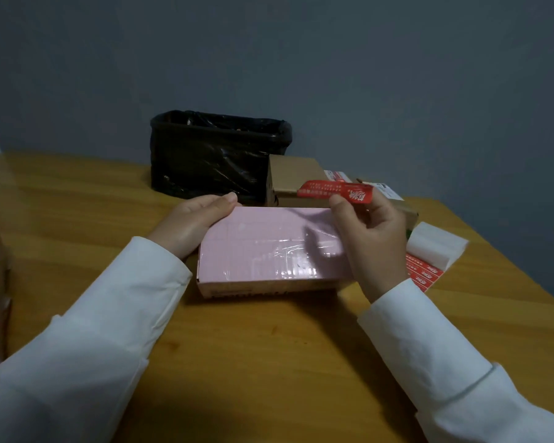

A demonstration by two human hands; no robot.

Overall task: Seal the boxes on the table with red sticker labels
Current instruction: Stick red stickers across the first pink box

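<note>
Right hand (370,238) pinches a red sticker (335,194) by one end, holding it flat in the air above the pink box's (269,251) far edge; white print runs along the strip. Left hand (194,223) lies flat with straight fingers against the box's left end. The box sits closed on the worktop (269,362), glossy tape across its lid. More red stickers (424,272) lie to the right, brown boxes (296,179) and a black bin (211,155) behind.

Bin (211,155) behind box (263,247); sticker sheets (424,273) right (on table (77,203)).
</note>
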